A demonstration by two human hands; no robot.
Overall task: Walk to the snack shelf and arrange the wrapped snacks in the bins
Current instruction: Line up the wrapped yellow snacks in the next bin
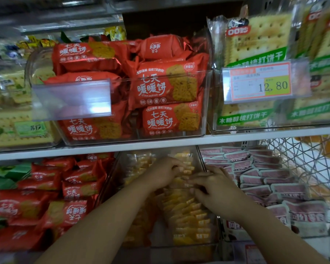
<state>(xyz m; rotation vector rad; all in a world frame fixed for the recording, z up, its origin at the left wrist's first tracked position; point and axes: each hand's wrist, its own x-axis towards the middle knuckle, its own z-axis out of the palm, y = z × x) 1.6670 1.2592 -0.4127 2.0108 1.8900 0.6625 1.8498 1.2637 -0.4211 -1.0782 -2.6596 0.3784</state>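
Left hand [165, 173]: I see fingers curled on yellow snacks [187, 210], bin [170, 247] far end, 12 o'clock.
Right hand [215, 189]: pinching same row by 3 o'clock wall.
Room: shelf edge [160, 144] close above.

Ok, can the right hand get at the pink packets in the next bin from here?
Probably yes. The right hand pinches yellow packets just beside the pink packets, whose bin is open on top; only the clear divider wall stands between them.
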